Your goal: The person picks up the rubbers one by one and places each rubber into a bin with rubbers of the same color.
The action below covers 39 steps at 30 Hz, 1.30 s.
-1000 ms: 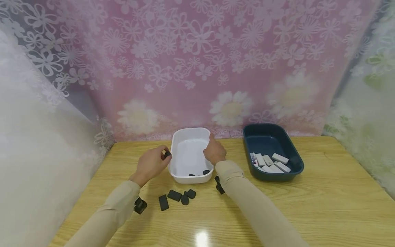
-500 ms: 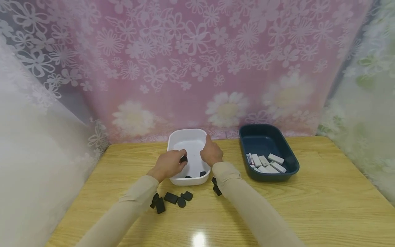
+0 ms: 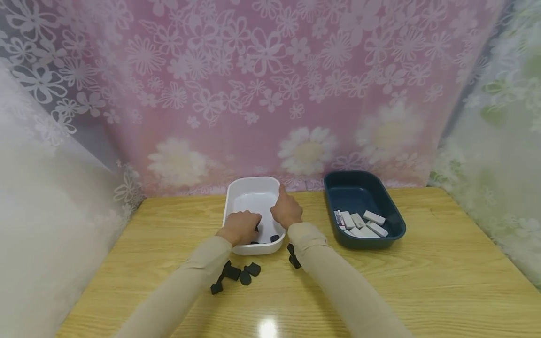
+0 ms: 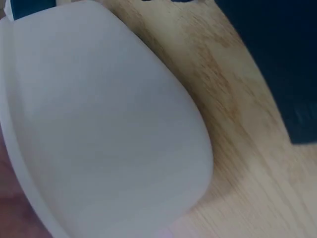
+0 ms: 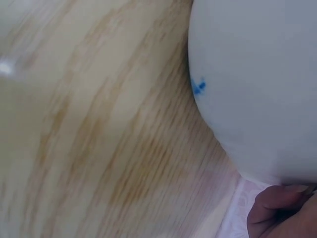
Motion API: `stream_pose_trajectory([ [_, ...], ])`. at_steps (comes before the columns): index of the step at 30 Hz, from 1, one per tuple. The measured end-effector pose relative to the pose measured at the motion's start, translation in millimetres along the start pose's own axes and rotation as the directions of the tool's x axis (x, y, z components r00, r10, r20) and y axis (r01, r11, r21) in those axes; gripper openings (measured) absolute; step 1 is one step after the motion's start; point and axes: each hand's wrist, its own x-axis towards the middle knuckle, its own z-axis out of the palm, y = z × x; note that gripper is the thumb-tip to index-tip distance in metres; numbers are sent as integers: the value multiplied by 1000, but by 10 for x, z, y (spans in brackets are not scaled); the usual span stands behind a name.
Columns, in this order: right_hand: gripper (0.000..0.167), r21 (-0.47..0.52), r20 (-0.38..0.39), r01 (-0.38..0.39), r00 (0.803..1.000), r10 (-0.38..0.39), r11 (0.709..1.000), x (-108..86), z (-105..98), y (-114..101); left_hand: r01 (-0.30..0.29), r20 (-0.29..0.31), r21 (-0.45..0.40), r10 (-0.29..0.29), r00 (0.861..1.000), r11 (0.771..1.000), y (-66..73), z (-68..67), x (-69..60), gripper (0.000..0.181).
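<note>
My left hand (image 3: 242,227) reaches over the left rim of a white plastic tub (image 3: 249,249), palm down. A small black block (image 3: 256,228) shows at its fingertips, mostly hidden by the hand. On the tub's right side, my right hand (image 3: 287,210) grips the rim; the right wrist view shows curled fingers (image 5: 277,206) at the white wall's edge. Another black block (image 3: 274,238) lies inside at the near end, with one more partly hidden by the rim. In the left wrist view the tub's white wall (image 4: 109,124) fills much of the picture.
Several black pieces (image 3: 245,278) lie on the wooden table (image 3: 444,281) in front of the tub, some partly covered by the left wrist's camera. To the right stands a dark blue tub (image 3: 399,230) holding several white blocks (image 3: 374,217). A flowered curtain (image 3: 270,94) hangs behind.
My left hand has carried the black block from the tub's left side rightward over the rim and lowered it inside. The right hand keeps its grip. The view has shifted slightly.
</note>
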Motion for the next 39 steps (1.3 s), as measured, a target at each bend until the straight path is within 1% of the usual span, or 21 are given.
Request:
stream_pose_trajectory([
  [4, 72, -3, -6, -5, 1000, 5, 1000, -5, 6, -5, 19, 34, -28, -18, 999, 999, 22, 3, 7, 11],
  [8, 71, -11, -6, -7, 1000, 6, 1000, 2, 13, -8, 41, 78, -66, -36, 996, 997, -2, 30, 16, 12],
  [11, 71, -14, -13, -8, 1000, 8, 1000, 2, 7, -18, 22, 95, -59, -16, 995, 998, -29, 45, 24, 13],
  [16, 70, -24, -9, -1, 1000, 1, 1000, -12, 32, -32, -18, 120, -11, 20, 993, 1000, -60, 27, 17, 16],
  [18, 71, -23, -6, -1, 1000, 1, 1000, -9, 47, -32, -30, 109, -2, 30, 994, 1000, -67, 16, 7, 17],
  [19, 71, -21, -5, -3, 1000, 3, 1000, -6, 52, -28, -38, 93, 1, 38, 995, 999, -70, 13, 1, 17],
  [20, 72, -22, -6, -5, 1000, 5, 1000, 0, 54, -23, -49, 65, 6, 48, 997, 999, -72, 4, -8, 17],
  [22, 74, -24, -5, -10, 1000, 9, 1000, 16, 52, -10, -80, -22, 34, 81, 996, 996, -79, -12, -28, 17],
  [23, 74, -27, -4, -11, 1000, 11, 1000, 25, 50, -1, -97, -84, 48, 101, 991, 994, -85, -22, -41, 15],
  [24, 74, -33, -5, -12, 1000, 12, 999, 36, 49, 10, -109, -146, 67, 117, 982, 992, -91, -31, -58, 14],
  [25, 75, -34, -3, -11, 1000, 11, 999, 39, 53, 10, -119, -211, 81, 133, 968, 990, -106, -39, -89, 13],
  [27, 75, -35, 2, -6, 1000, 7, 999, 47, 64, 14, -118, -326, 120, 151, 933, 986, -141, -50, -153, 11],
  [28, 75, -32, 3, -5, 1000, 5, 999, 50, 69, 16, -113, -373, 121, 150, 915, 986, -159, -57, -191, 10],
  [30, 75, -29, 3, -7, 1000, 7, 1000, 52, 72, 18, -95, -441, 107, 133, 887, 990, -197, -63, -262, 11],
  [31, 75, -26, 2, -8, 1000, 8, 1000, 50, 72, 19, -86, -465, 91, 119, 877, 992, -216, -67, -300, 11],
  [33, 74, -27, -3, -7, 1000, 7, 1000, 48, 72, 20, -60, -494, 48, 75, 866, 997, -256, -70, -376, 13],
  [36, 74, -23, -8, 0, 1000, 0, 1000, 37, 56, 14, -21, -520, -17, 9, 854, 1000, -326, -69, -500, 15],
  [37, 74, -20, -10, 6, 1000, -7, 1000, 34, 49, 12, -8, -523, -30, -9, 852, 1000, -351, -67, -545, 16],
  [39, 74, -19, -9, 10, 1000, -10, 1000, 26, 33, 9, 3, -538, -43, -26, 843, 999, -406, -55, -636, 16],
])
